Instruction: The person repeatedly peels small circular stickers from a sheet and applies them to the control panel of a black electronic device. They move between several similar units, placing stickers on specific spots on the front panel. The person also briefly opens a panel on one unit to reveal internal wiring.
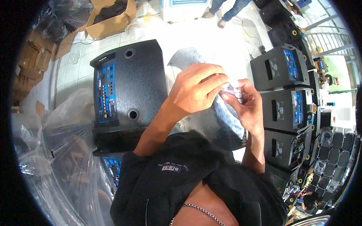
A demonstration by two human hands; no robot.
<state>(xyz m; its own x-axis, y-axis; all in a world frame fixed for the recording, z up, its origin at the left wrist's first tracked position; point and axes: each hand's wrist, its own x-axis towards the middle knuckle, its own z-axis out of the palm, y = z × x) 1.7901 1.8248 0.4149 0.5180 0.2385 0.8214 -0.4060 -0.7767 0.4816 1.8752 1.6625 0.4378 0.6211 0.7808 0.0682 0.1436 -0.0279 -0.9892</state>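
Printed backing sheet (228, 118): it is hanging in the air between both hands, in front of the person's chest, its lower end curving down toward the lap.
Left hand (198, 88): it is bending over the sheet's upper edge, its fingers curling together and seemingly pinching that edge; the exact fingertip contact is hiding behind the knuckles.
Right hand (249, 107): it is pinching the same edge between thumb and curled fingers, just beside the left fingertips.
Rounded pale pieces (243, 143): they are lining the sheet's edge, some near the right thumb and some lower down.
Sheet work done: the sheet is being held up with both hands at its edge, so the handling seems to be under way.
Sheet work left: pieces are remaining along the edge, so it seems unfinished; whether one is coming free between the fingers cannot be told.
Black speaker cabinet (149, 83): it is standing to the left, its blue control panel (106, 94) facing outward; whether it is bearing any piece is too small to tell.
Cabinets on the right (279, 109): they are standing in a row, the nearest showing exposed electronics (298, 145).
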